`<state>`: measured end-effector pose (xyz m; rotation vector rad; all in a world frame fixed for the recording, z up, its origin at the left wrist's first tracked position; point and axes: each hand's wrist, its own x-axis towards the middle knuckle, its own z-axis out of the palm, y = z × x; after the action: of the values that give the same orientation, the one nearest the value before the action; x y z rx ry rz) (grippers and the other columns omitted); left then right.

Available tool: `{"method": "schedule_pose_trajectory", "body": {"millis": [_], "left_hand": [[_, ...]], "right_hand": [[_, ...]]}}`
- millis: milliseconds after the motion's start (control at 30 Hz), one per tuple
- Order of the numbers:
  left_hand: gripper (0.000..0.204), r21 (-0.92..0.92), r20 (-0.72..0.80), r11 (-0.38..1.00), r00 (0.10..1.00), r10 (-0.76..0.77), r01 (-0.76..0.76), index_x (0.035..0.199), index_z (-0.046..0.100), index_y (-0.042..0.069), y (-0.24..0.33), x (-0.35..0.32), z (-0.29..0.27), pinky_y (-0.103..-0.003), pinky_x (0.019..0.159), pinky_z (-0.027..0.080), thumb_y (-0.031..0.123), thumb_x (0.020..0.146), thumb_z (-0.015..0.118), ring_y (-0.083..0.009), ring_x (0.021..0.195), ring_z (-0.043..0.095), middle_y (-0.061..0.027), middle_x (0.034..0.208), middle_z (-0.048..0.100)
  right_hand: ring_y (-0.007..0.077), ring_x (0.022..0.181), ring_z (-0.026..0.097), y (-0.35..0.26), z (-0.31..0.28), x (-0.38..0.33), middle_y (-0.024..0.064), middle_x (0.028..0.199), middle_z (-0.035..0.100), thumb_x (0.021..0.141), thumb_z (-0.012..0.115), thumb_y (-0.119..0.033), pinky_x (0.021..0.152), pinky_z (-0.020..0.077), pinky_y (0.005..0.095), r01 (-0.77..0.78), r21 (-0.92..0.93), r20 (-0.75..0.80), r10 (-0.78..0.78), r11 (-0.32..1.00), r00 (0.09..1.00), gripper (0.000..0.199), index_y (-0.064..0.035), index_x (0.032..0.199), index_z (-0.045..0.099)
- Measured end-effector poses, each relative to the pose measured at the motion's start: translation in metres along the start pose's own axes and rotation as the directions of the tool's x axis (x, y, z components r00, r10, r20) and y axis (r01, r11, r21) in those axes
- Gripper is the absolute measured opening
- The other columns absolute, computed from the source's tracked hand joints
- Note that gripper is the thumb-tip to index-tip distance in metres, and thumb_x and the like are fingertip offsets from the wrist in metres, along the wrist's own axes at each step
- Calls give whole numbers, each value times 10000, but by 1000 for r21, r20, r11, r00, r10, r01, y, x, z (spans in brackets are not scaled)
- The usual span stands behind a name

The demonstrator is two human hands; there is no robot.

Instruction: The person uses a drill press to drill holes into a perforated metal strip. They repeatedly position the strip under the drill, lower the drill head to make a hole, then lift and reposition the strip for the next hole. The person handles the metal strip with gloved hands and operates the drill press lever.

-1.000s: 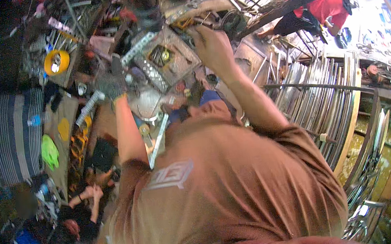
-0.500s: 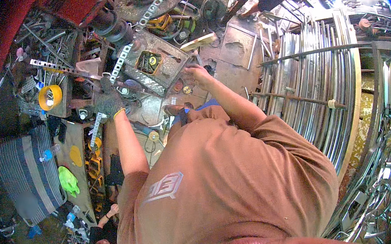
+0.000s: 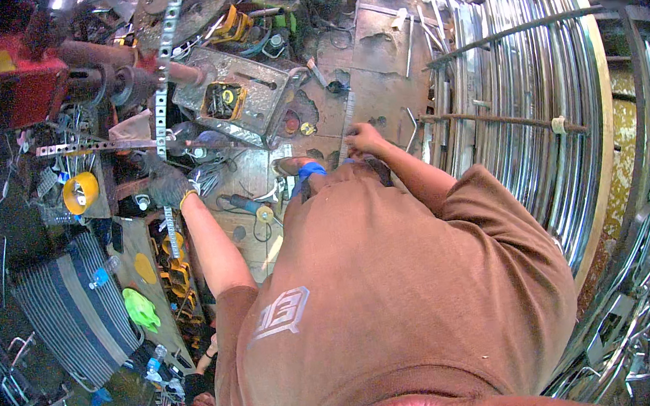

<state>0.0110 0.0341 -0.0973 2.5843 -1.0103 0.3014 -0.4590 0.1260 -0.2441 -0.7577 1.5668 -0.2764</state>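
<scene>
head view: left fingers [image 3: 168,184] wrap perforated bar [image 3: 161,111]; right fingers [image 3: 355,139] (pinch unclear) at strip's edge [image 3: 349,112], open floor [image 3: 383,100] beyond.

Perforated metal strip [image 3: 162,109]: silvery, long, passing through left grip [image 3: 167,184] | narrow grey strip [image 3: 349,110]: straight, at right grip [image 3: 366,141]

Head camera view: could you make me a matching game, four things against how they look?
Things
1. Left hand
2. Right hand
3. Perforated strip running past the left hand
4. Crumpled bundle

Looks
A. Bright green
B. Silver-coloured
C. Covered in grey, with yellow at the wrist
D. Bare

Pairs: 1-C; 2-D; 3-B; 4-A
</scene>
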Motion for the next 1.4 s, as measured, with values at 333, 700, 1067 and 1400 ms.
{"method": "schedule_pose_trajectory", "body": {"millis": [333, 700, 1067, 1400], "left_hand": [[687, -343, 189, 933, 965, 182, -109, 998, 686, -67, -22, -28, 17, -476, 801, 463, 584, 937, 477, -416, 887, 636, -254, 980, 694], [540, -157, 548, 902, 724, 418, -402, 1430, 407, 93, -68, -5, 42, -368, 916, 494, 307, 953, 544, -256, 1117, 582, -132, 1343, 545], [355, -350, 329, 801, 737, 590, -485, 1235, 531, 76, -86, -35, 56, -346, 735, 463, 254, 934, 592, -232, 839, 573, -115, 1033, 606], [267, -409, 758, 863, 637, 141, 296, 1031, 580, 14, -91, -124, 35, -312, 585, 408, 254, 914, 589, -173, 730, 524, -62, 819, 594]], "right_hand": [[126, 768, 561, -82, -115, -90, 35, 994, 571, 726, 624, 51, 640, 451, 262, 391, 514, -297, -269, 764, 916, 596, -44, 1305, 518], [157, 692, 474, -178, -150, -181, 46, 885, 550, 750, 557, -80, 786, 454, 384, 35, 995, -92, -782, -90, 616, 522, -92, 1271, 537], [117, 720, 436, -185, -131, -160, 29, 921, 472, 774, 573, -13, 745, 398, 356, 464, 881, -378, -453, 94, 808, 579, -100, 1334, 455], [329, 970, 661, -52, -85, 25, 201, 1105, 673, 828, 657, -420, 841, 518, 430, 113, -338, 64, -97, 934, 993, 507, -9, 1123, 632]]}}
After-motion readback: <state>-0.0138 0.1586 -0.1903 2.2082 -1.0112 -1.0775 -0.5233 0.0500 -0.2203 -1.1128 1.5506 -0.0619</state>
